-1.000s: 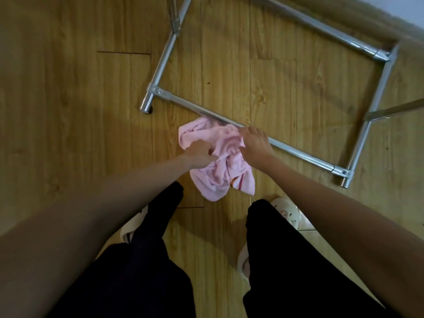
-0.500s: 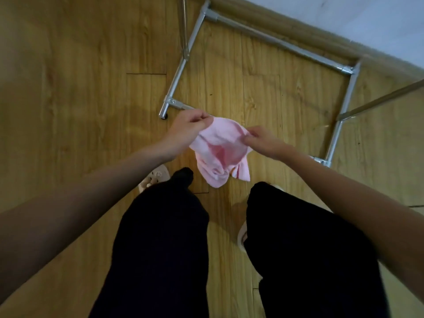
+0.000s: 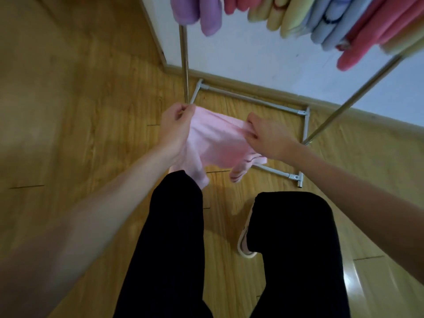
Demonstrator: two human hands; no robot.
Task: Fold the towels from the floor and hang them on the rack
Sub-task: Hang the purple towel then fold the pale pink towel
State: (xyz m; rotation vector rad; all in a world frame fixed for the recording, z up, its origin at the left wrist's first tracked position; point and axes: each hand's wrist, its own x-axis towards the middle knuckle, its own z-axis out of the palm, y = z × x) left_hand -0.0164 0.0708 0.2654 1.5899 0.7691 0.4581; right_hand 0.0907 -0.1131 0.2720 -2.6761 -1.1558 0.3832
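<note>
Pink towel (image 3: pixel 213 143), stretched between gripping hands (image 3: pixel 220 134)

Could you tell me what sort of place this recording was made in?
Probably a room in a home: a wood-plank floor, a white wall with a baseboard, and a metal rack hung with folded towels. Both hands hold a pink towel.

Wooden floor, white wall and the person's legs, seen from above.

A floor (image 3: pixel 68 134) of yellow-brown wood-grain planks fills most of the view, glossy near the lower right corner. A wooden skirting board (image 3: pixel 263 87) runs along the foot of a white wall (image 3: pixel 263 53) at the top. Two legs in black trousers (image 3: pixel 174 237) stand on the planks, and a pale slipper (image 3: pixel 244 246) shows beside the right leg.
</note>
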